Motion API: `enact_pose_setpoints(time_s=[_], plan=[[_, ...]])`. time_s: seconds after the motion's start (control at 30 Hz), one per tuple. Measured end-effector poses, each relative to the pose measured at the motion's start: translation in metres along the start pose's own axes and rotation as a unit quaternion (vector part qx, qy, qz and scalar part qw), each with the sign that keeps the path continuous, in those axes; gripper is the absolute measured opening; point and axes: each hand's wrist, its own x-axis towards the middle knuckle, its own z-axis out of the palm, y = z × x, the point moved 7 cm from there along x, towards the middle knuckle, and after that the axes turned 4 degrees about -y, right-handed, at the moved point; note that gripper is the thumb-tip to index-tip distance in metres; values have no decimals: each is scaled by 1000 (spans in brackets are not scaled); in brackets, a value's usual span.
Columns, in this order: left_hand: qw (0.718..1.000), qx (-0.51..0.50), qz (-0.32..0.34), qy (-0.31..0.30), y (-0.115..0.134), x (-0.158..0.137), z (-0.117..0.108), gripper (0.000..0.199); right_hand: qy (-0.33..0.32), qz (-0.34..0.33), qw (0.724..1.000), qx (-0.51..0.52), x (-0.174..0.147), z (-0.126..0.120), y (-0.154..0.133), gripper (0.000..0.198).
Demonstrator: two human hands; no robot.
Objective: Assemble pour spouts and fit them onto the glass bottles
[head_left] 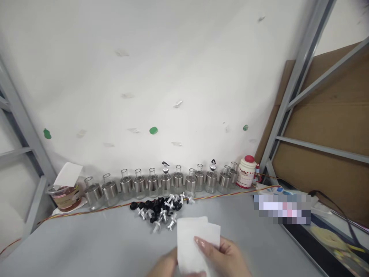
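Note:
Both hands hold folded white paper sheets [190, 242] low in the head view, over the grey tabletop. My right hand [227, 257] pinches them from the right, its thumb lying across the front. My left hand [165, 263] is closed on the left and lower edge, most of its fingers hidden behind the paper or cut off by the frame. Two layers stick out unevenly at the top. Just beyond the paper lies a pile of black and silver bottle stoppers [163, 213].
A row of glass bottles with metal bands [140, 184] lines the wall, two topped with stoppers. A labelled tub [67, 198] stands left, a white jar with red lid [246, 173] right. A twisted red-yellow wire [219, 196] crosses the grey table [100, 242]. Metal posts [294, 77] frame the sides.

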Motion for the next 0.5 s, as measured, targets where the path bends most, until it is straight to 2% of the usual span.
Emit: enact_pose_setpoints(time_s=[0.07, 0.13, 0.27, 0.33, 0.4, 0.47, 0.5], plan=[[995, 55, 24, 81, 11, -10, -17, 48, 50, -47, 998, -4, 1, -4, -9, 34], [983, 97, 47, 148, 19, -16, -27, 45, 67, -92, 993, -10, 2, 0, -18, 34], [971, 122, 56, 199, 24, -17, -30, 33, 29, -116, 993, 8, 6, 15, -20, 31], [973, 81, 36, 212, 21, -18, -34, 33, 11, -126, 991, 36, 8, 18, -18, 35], [978, -17, 23, 205, 16, -18, -37, 35, -12, -124, 990, 70, 11, 19, -14, 49], [974, -115, 23, 192, 14, -19, -39, 35, -54, -86, 990, 98, 14, 23, -5, 60], [971, -152, 18, 186, 12, -19, -39, 35, -78, -57, 990, 105, 14, 26, 1, 58]])
